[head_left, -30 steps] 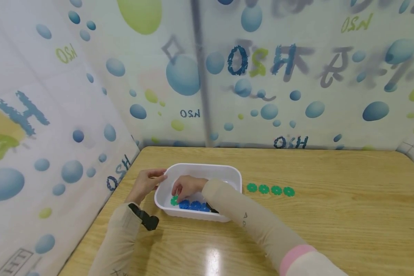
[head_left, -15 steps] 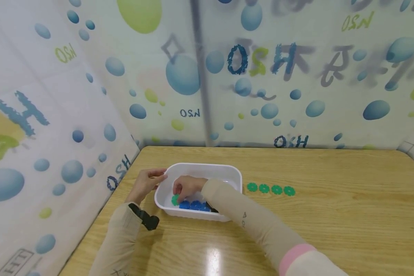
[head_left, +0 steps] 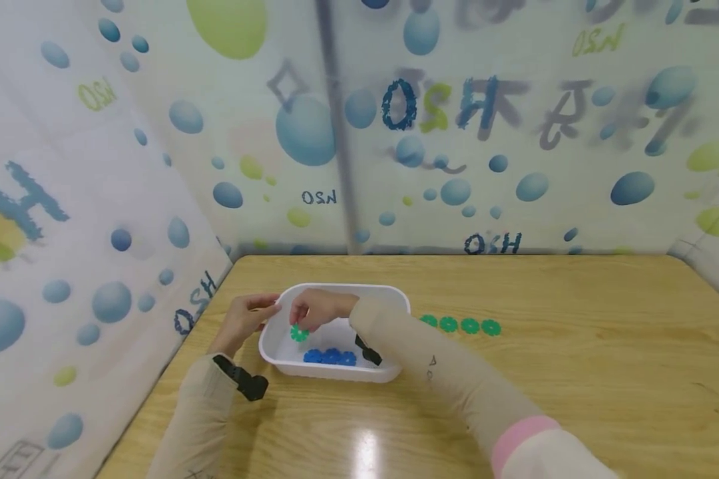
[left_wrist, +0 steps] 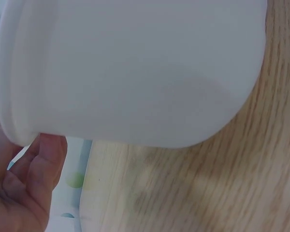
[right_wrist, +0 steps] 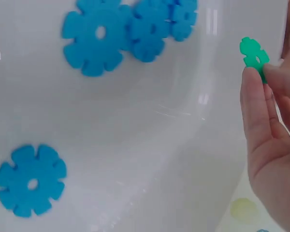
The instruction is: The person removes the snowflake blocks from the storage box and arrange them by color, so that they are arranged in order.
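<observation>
A white plastic basin (head_left: 329, 373) stands on the wooden table. My left hand (head_left: 241, 320) holds its left end by the rim; in the left wrist view the fingers (left_wrist: 47, 162) touch the outer wall just under the rim. Inside the basin, my right hand (head_left: 320, 308) pinches a green snowflake disc (right_wrist: 251, 50) between thumb and fingertips, raised off the bottom. Several blue snowflake discs (head_left: 331, 357) lie along the basin's near side. Another blue disc (right_wrist: 32, 181) lies apart in the right wrist view; the right forearm seems to hide it in the head view.
Right of the basin, several green snowflake discs (head_left: 470, 326) lie in a row on the table (head_left: 563, 372). The right sleeve (head_left: 443, 369) crosses over the basin's right end. Patterned curtains (head_left: 425, 199) enclose the table behind and at the left.
My right hand has lifted the green disc up and away from the blue discs. The left hand keeps its hold on the basin. The head view has shifted slightly.
</observation>
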A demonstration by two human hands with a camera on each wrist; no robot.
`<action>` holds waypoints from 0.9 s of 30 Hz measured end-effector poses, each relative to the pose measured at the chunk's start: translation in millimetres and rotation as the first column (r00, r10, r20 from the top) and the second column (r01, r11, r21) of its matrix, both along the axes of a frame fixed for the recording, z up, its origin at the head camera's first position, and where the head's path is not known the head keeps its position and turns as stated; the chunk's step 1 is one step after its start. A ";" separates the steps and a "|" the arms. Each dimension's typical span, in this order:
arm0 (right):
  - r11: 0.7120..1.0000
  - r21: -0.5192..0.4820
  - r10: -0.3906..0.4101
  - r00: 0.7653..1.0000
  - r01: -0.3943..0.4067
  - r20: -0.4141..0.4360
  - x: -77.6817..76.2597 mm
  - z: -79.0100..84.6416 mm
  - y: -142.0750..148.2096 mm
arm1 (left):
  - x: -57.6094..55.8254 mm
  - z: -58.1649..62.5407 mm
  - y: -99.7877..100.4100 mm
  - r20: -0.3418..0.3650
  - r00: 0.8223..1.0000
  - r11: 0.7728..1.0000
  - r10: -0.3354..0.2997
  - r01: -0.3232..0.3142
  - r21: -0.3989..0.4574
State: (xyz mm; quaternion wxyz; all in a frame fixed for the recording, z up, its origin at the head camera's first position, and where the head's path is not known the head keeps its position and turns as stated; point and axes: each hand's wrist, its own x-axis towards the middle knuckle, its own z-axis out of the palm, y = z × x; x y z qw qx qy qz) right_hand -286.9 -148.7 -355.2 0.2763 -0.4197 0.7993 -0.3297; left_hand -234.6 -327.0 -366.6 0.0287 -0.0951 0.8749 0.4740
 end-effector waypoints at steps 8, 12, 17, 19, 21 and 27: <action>0.997 -0.077 0.022 0.999 -0.024 -0.032 7.0 29.9 18.9 | 0.8 -0.1 -0.4 0.017 1.000 1.000 -0.003 0.003 -0.012; 0.990 -0.131 0.050 0.998 -0.056 -0.045 12.4 41.4 34.7 | 0.5 0.7 -0.1 0.012 1.000 1.000 -0.012 0.012 -0.009; 0.981 -0.182 0.059 0.996 -0.070 -0.063 22.8 46.7 64.0 | 0.2 0.1 -0.4 0.009 1.000 0.999 -0.026 0.027 -0.018; 0.977 -0.204 0.050 0.995 -0.065 -0.082 27.3 47.4 78.9 | 0.7 0.3 0.4 0.005 1.000 0.999 -0.028 0.029 -0.019; 0.971 -0.233 0.034 0.994 -0.056 -0.100 29.9 46.4 95.3 | 0.4 -0.4 1.1 -0.001 1.000 1.000 -0.012 0.012 -0.023; 0.957 -0.283 -0.093 0.993 0.070 -0.068 35.4 42.9 149.6 | -1.7 -4.0 -0.8 0.006 1.000 0.999 0.002 -0.001 -0.035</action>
